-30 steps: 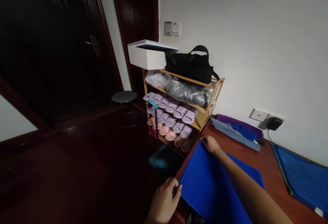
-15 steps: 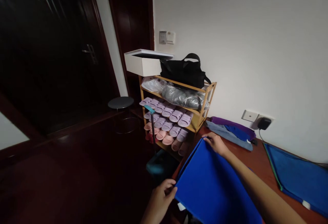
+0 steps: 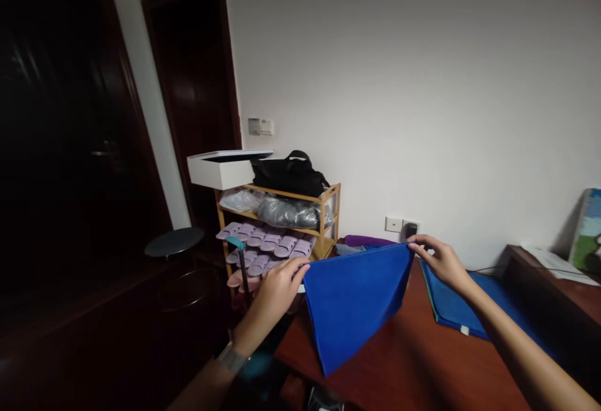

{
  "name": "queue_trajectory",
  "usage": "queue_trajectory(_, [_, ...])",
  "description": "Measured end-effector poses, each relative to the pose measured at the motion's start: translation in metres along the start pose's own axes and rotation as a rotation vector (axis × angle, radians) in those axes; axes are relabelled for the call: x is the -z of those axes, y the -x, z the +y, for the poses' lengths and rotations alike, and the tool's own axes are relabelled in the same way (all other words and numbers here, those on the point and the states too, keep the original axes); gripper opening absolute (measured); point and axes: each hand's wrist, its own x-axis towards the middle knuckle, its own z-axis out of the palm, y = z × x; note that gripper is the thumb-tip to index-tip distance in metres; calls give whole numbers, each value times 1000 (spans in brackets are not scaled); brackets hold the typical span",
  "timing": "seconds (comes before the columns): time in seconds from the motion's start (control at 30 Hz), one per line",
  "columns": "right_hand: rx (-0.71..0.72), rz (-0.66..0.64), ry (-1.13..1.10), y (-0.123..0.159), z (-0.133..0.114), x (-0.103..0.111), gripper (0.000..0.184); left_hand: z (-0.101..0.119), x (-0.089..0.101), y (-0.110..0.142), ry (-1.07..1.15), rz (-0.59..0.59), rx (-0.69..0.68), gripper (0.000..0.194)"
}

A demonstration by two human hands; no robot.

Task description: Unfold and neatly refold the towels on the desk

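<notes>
A blue cloth (image 3: 354,301) hangs between my two hands above the reddish-brown table (image 3: 399,367), its stitched upper edge pulled nearly straight. My left hand (image 3: 284,282) pinches the left upper corner, where a bit of white tag shows. At the right upper corner my right hand (image 3: 434,257) grips the cloth between thumb and fingers. Behind the cloth, partly covered by it, lie a purple cloth (image 3: 366,240) and a grey-blue one (image 3: 348,250). To the right a folded blue cloth (image 3: 483,301) with a green edge and a white tag lies flat on the table.
A wooden rack (image 3: 323,210) beside the table bears lilac slippers (image 3: 272,240), plastic-wrapped goods, a black bag (image 3: 291,173) and a white box (image 3: 220,173). A round stool (image 3: 173,242) stands left. A plug (image 3: 410,230) sits in the wall socket behind the table.
The blue cloth has been raised and turned, so it now hangs upright from its top edge. Both hands have moved up, still holding its corners. My view has tilted up and right.
</notes>
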Motion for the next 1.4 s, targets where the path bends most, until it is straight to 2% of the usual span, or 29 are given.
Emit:
queue_trajectory(0.07, [-1,61,10,10,-7,26,55,20,4,-14,-9,19,-60,31])
queue_trajectory(0.17, [-9,118,29,25,-12,55,56,43,8,-27,15,-12,-103,31])
queue_trajectory(0.4, [-87,240,13,56,-4,106,59,90,3,-38,180,-197,-58,27])
queue_trajectory(0.53, [-224,296,32,72,-5,137,59,117,-8,-44,364,-373,-4,28])
queue_trajectory(0.67, [-317,361,-94,84,-11,156,60,140,-21,-48,573,-544,27,29])
queue_trajectory(0.8, [-286,459,163,79,-7,155,57,148,-35,-39,695,-643,75,29])
queue_trajectory(0.9, [-239,455,259,55,14,128,58,132,-55,-26,765,-690,156,29])
queue_trajectory(0.97, [-200,401,252,28,36,90,53,107,-77,-16,816,-692,232,31])
queue_trajectory(1.03, [-179,284,188,-3,58,37,44,70,-106,-4,860,-659,333,33])
queue_trajectory(1.1, [-217,130,121,-28,75,-23,34,25,-138,13,861,-616,462,37])
queue_trajectory(1.17, [-234,39,99,-36,84,-80,29,-22,-166,36,784,-588,589,37])
queue_trajectory(1.2, [-235,-6,90,-30,86,-104,28,-43,-177,50,718,-557,627,36])
queue_trajectory(1.27, [-231,-87,80,2,88,-138,27,-78,-193,77,599,-500,682,33])
queue_trajectory(1.33, [-236,-159,104,60,92,-153,29,-98,-198,98,527,-467,675,30])
queue_trajectory(1.4, [-253,-203,234,134,101,-153,40,-104,-196,111,480,-476,616,26])
